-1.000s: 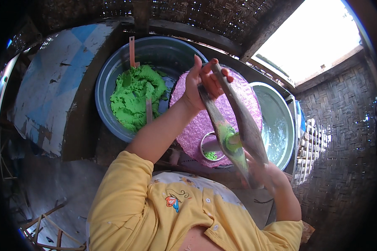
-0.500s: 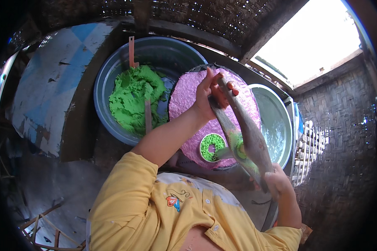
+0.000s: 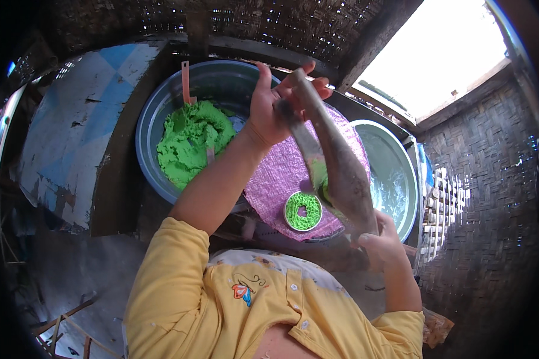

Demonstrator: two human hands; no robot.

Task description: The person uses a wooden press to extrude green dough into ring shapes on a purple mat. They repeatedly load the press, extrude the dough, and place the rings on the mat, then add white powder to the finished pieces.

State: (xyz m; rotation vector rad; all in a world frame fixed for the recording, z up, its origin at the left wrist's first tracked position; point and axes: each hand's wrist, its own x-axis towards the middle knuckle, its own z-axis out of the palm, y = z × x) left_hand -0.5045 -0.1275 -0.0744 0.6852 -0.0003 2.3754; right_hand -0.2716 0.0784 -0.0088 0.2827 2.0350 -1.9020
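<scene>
A long two-handled wooden press is held slantwise over a round, pink-covered surface. At its upper end my left hand holds it loosely, thumb raised and fingers reaching behind one handle. The lower end is gripped by my right hand, thumb on top. Green dough shows in the press's middle between the two wooden parts. Below and left of it, a small round mould holds a ring of thin green dough strands, with a pink gap at the centre.
At the left, a big dark basin holds a mass of green dough, with a pink-handled tool upright in it. A greenish basin stands at the right. Woven walls and a peeling painted board flank the spot.
The press has moved up and left with both hands, off the small mould's edge. My left hand's fingers have spread more. The mould and its green strands have stayed in place.
</scene>
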